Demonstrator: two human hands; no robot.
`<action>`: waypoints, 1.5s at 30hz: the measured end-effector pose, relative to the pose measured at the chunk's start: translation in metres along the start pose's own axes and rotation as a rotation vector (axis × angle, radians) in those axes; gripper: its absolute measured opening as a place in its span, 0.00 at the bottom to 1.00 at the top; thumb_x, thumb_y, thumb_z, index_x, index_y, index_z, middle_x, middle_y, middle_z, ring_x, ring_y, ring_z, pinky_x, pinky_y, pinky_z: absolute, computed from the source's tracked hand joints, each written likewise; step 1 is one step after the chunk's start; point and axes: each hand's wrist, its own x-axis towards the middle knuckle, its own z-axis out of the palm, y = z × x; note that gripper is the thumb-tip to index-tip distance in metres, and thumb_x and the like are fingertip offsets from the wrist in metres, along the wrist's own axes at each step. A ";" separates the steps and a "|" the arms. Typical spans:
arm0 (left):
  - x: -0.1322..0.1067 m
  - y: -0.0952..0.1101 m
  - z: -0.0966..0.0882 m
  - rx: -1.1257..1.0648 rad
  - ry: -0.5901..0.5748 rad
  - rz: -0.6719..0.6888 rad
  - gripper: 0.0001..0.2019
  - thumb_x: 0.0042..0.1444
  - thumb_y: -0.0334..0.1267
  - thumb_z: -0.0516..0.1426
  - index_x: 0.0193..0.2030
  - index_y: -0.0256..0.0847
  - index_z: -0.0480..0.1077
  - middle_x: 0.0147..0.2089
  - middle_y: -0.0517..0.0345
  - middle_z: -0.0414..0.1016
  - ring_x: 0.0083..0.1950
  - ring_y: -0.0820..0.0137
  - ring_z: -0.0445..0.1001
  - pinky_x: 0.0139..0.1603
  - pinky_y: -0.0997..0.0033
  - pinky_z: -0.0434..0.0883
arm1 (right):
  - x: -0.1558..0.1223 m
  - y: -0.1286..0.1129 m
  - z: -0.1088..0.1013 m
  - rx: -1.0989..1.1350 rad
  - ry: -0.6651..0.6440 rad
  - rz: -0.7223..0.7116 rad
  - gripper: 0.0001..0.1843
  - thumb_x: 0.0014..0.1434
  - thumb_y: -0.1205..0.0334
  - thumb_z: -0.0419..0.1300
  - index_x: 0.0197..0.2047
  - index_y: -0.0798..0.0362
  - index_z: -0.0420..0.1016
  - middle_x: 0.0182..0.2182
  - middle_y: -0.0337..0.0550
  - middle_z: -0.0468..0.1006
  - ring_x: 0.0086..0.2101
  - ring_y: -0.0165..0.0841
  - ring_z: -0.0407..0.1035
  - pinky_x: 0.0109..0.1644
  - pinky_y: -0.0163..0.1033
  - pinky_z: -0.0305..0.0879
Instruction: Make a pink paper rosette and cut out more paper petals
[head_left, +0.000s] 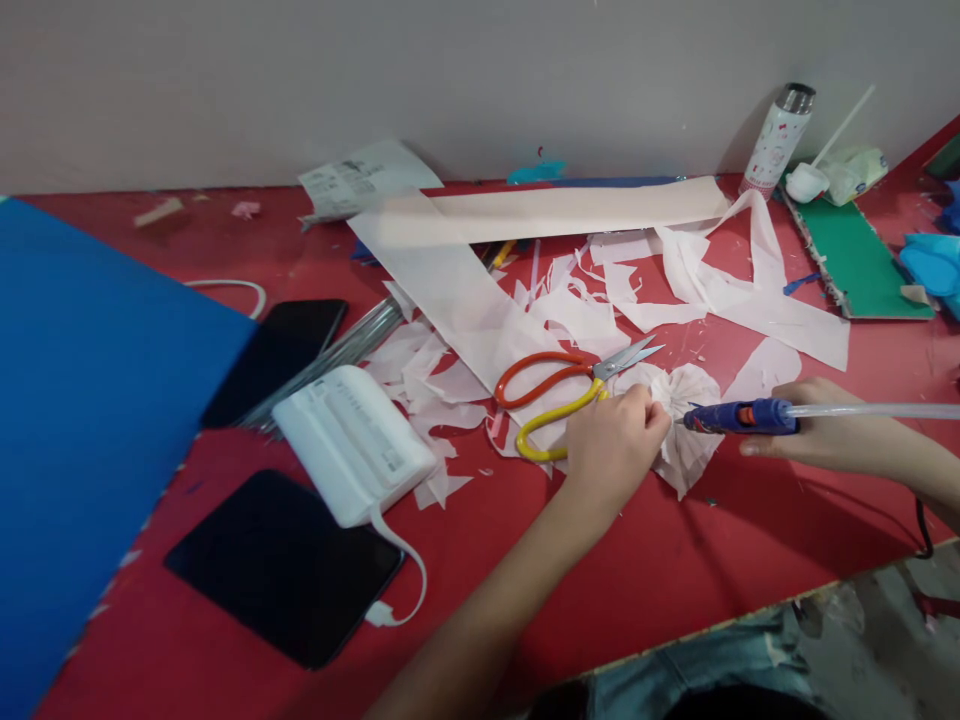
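Note:
My left hand (619,440) is closed with its fingers pinching the left side of a pleated pale pink paper flower (690,385). In my right hand (832,430) is a blue hot glue gun (742,417), its nozzle pointing left at the flower's centre. A clear glue stick (877,410) runs out of the back of the gun. Whether the nozzle touches the paper I cannot tell. Scissors (555,400) with one red and one yellow handle loop lie just left of the flower, blades spread, partly behind my left hand.
Pale paper scraps (577,310) and a long paper strip (585,208) cover the back of the red table (540,620). At left are a white power bank (352,440), a black tablet (277,570) and a blue board (97,400). A flask (776,140) and a green board (862,260) stand back right.

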 end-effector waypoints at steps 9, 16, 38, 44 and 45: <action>0.000 0.000 0.001 -0.019 -0.002 -0.005 0.15 0.58 0.41 0.46 0.31 0.41 0.72 0.28 0.57 0.75 0.30 0.67 0.69 0.27 0.67 0.47 | 0.005 0.001 -0.002 -0.005 0.029 0.012 0.26 0.51 0.36 0.56 0.20 0.52 0.66 0.16 0.40 0.69 0.18 0.28 0.58 0.23 0.34 0.50; 0.000 -0.001 0.001 -0.017 0.008 -0.002 0.15 0.58 0.41 0.47 0.32 0.41 0.72 0.28 0.56 0.76 0.30 0.67 0.69 0.27 0.67 0.46 | 0.006 -0.002 -0.003 0.015 0.076 -0.019 0.25 0.53 0.40 0.56 0.18 0.52 0.64 0.17 0.43 0.70 0.19 0.31 0.63 0.24 0.36 0.52; -0.001 -0.001 0.001 -0.033 0.012 0.001 0.14 0.58 0.41 0.47 0.31 0.41 0.72 0.28 0.57 0.75 0.29 0.67 0.69 0.27 0.67 0.48 | 0.003 0.000 0.001 0.015 0.183 -0.078 0.21 0.54 0.41 0.55 0.24 0.51 0.68 0.21 0.41 0.71 0.23 0.33 0.65 0.26 0.36 0.54; -0.001 -0.001 0.001 -0.038 0.007 -0.004 0.14 0.58 0.40 0.47 0.31 0.41 0.72 0.27 0.57 0.75 0.29 0.67 0.68 0.27 0.67 0.49 | 0.003 -0.002 0.000 -0.076 0.194 -0.077 0.23 0.56 0.40 0.52 0.23 0.51 0.63 0.23 0.42 0.69 0.25 0.33 0.64 0.27 0.36 0.53; 0.000 -0.001 0.001 -0.038 0.005 -0.001 0.14 0.58 0.40 0.47 0.31 0.41 0.72 0.27 0.57 0.75 0.29 0.67 0.68 0.27 0.67 0.49 | 0.003 -0.002 0.000 -0.078 0.192 -0.077 0.23 0.56 0.40 0.52 0.23 0.50 0.63 0.23 0.42 0.69 0.25 0.33 0.64 0.27 0.36 0.53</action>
